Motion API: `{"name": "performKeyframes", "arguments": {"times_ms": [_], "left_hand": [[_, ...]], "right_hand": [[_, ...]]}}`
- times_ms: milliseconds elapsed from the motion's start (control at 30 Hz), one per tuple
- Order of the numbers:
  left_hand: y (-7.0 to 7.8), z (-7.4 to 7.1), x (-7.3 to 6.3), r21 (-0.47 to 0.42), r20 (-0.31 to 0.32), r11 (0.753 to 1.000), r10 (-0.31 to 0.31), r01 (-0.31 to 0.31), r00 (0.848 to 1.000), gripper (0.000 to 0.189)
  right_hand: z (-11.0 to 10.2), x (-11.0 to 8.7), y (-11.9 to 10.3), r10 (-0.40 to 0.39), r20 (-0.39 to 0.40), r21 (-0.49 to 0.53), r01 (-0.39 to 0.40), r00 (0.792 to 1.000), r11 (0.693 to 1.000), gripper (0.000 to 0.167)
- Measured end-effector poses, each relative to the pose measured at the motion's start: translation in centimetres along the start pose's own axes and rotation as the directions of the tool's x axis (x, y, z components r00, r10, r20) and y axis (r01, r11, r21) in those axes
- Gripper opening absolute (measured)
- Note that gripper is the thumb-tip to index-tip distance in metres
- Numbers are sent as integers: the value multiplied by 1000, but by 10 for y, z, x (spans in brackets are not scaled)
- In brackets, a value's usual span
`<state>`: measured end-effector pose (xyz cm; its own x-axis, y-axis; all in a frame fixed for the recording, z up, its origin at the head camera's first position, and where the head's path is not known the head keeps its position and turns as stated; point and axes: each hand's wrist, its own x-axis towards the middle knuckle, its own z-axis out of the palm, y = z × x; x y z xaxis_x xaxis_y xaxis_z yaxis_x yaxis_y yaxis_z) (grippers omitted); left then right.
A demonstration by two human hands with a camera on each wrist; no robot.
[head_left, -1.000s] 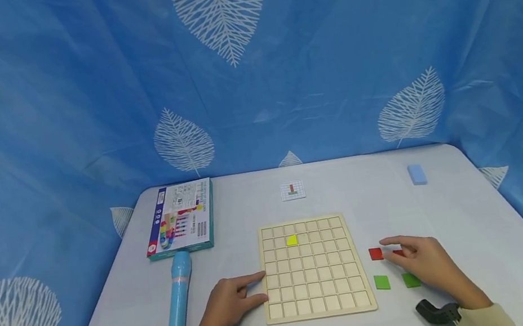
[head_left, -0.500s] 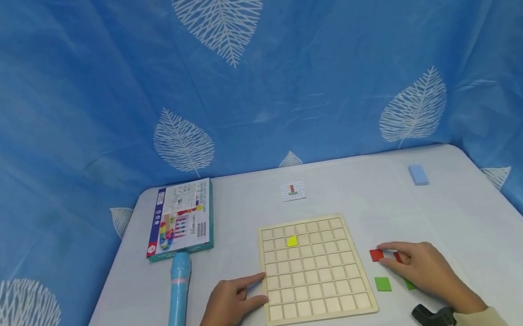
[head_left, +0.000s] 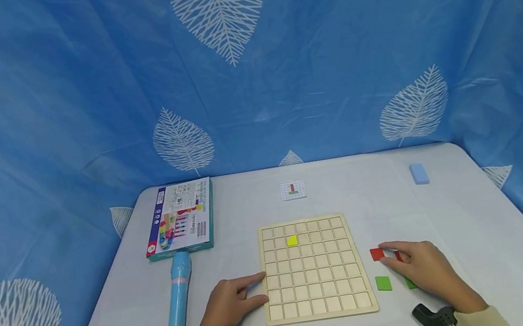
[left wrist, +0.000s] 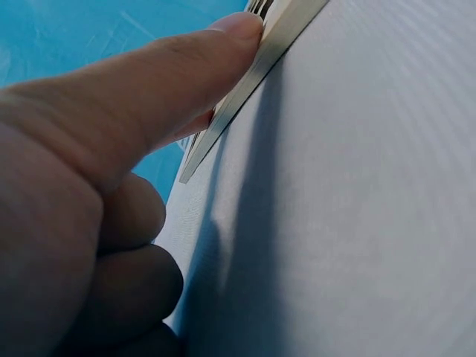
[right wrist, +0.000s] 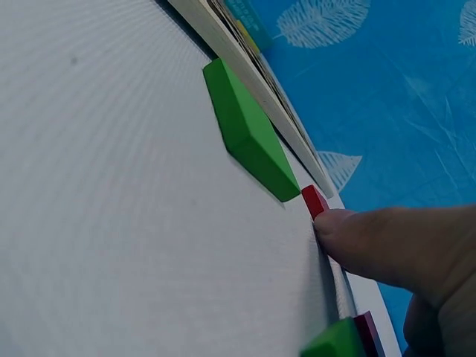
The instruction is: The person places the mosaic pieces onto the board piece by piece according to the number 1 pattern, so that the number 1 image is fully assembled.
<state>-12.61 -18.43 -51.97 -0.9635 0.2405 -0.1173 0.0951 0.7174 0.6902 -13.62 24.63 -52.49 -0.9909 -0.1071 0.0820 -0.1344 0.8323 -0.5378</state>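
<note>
My left hand rests its extended index finger and thumb against the left edge of a wooden grid board, its other fingers curled in. A yellow tile with one rounded corner sits in a cell of the board's second row. Right of the board, my right hand pinches a red square tile by its right side; in the right wrist view the thumb touches the red tile. Partly hidden beneath this hand are a second red tile and a green tile. Another green tile lies nearer me.
A small pattern card lies behind the board. At the back left is a flat printed box, with a long light-blue tube in front of it. A pale blue block lies at the back right, before the blue curtain.
My right hand has shifted slightly left, and its index finger and thumb have come onto the red tile. The left hand and board have stayed in place.
</note>
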Motion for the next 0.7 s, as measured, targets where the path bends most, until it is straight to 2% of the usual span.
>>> {"name": "performKeyframes", "arguments": {"times_ms": [267,533,700], "left_hand": [[0,0,1,-8,12,1000,-6,6,1000,51],[-1,-2,0,-7,9,1000,10,-10,1000,52],[-1,-2,0,-14,8,1000,18,-18,1000,51]], "right_hand": [[1,0,1,12,15,-17,-12,1000,1000,37],[3,0,2,-45,-3,-17,45,999,999,34],[3,0,2,-34,-1,-53,34,999,998,35]]}}
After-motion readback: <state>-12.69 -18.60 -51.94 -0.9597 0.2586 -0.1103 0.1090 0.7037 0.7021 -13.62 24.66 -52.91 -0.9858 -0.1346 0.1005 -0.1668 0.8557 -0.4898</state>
